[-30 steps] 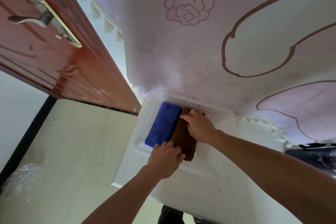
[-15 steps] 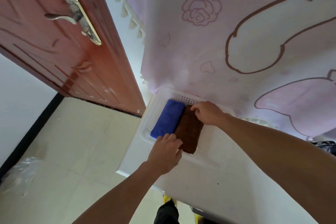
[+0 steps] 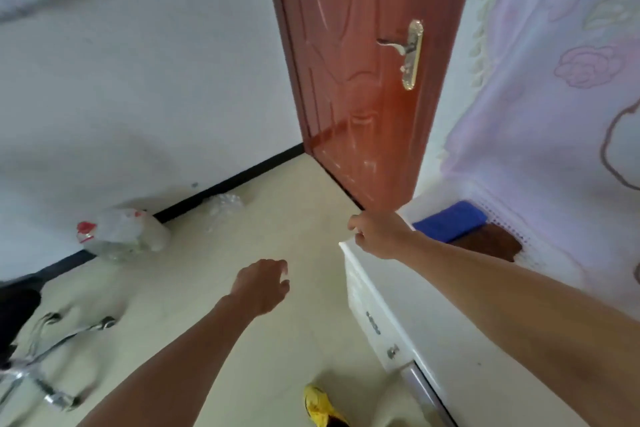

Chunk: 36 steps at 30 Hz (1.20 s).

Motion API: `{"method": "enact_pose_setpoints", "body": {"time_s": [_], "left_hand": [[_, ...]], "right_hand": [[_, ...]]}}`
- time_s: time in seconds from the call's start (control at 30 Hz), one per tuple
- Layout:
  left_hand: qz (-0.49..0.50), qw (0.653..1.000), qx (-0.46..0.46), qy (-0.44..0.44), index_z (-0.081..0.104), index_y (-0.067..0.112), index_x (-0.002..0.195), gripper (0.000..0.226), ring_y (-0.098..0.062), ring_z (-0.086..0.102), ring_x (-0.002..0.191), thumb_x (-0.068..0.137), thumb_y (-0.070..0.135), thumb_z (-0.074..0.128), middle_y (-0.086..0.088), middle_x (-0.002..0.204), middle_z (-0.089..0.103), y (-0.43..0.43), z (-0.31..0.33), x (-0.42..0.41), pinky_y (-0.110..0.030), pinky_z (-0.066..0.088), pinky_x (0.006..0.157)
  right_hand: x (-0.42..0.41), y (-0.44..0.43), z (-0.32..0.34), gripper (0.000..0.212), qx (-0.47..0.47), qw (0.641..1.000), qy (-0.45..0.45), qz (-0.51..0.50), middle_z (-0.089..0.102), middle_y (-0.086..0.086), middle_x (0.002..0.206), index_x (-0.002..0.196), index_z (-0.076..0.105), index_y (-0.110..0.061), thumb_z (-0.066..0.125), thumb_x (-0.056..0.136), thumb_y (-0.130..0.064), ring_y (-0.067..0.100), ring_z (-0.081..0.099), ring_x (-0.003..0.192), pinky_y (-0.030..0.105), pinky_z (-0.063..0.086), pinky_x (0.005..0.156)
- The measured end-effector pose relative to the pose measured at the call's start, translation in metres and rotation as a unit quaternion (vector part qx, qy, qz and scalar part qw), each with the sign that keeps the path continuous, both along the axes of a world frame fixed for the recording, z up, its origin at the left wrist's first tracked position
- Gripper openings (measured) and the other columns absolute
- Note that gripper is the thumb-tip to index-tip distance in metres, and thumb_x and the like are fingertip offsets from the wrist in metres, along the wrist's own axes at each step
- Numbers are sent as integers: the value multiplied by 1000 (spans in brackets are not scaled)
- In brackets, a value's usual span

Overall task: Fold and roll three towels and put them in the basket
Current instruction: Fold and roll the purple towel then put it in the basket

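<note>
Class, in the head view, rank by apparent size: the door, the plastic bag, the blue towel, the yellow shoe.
1. door
2. plastic bag
3. blue towel and yellow shoe look alike: the towel is partly hidden, the shoe cropped.

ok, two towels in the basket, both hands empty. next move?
Probably turn to find the third towel: only the blue towel and brown towel lie in the basket, the left hand and right hand hold nothing, and no third towel is in view.

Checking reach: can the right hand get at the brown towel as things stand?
Likely yes: the right hand is empty near the cabinet corner, the brown towel lies exposed just beyond; nothing between them.
</note>
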State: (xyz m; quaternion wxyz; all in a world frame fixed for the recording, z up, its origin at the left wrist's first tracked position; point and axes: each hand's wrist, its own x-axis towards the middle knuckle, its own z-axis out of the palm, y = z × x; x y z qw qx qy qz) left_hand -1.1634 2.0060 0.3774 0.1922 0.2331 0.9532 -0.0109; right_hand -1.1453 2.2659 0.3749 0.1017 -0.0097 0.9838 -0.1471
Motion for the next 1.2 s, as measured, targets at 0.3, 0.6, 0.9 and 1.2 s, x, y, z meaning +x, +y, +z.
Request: {"method": "enact_pose_setpoints", "body": {"time_s": [0.3,0.6,0.9,1.2], "left_hand": [[305,950,-2,58,56,24,124,33,-25,59,110,93,37,51,-3,121,64,-284,54,107,-30,44,85],[518,855,-30,22,56,25,125,36,-25,58,111,92,38,52,-3,121,60,-546,63,292,-28,43,86],[659,752,-12,23,55,23,125,35,-24,59,107,93,37,52,-2,115,62,-710,57,428,-26,41,77],[743,668,-15,31,56,22,121,34,-24,60,103,91,37,54,-2,113,61,-894,38,469,-29,45,79]], "right_hand": [[-20,-313,50,40,41,948,31,314,59,6,127,130,54,-23,43,92,-21,26,56,111,34,43,85],[80,-650,62,43,56,858,45,508,56,2,132,132,50,-29,42,91,-22,26,55,115,34,44,90],[174,-888,58,44,66,758,41,647,60,2,128,133,49,-30,46,89,-27,26,57,114,35,46,89],[211,-1136,27,43,76,661,49,745,57,2,134,133,49,-31,47,91,-32,26,56,117,34,44,91]]}}
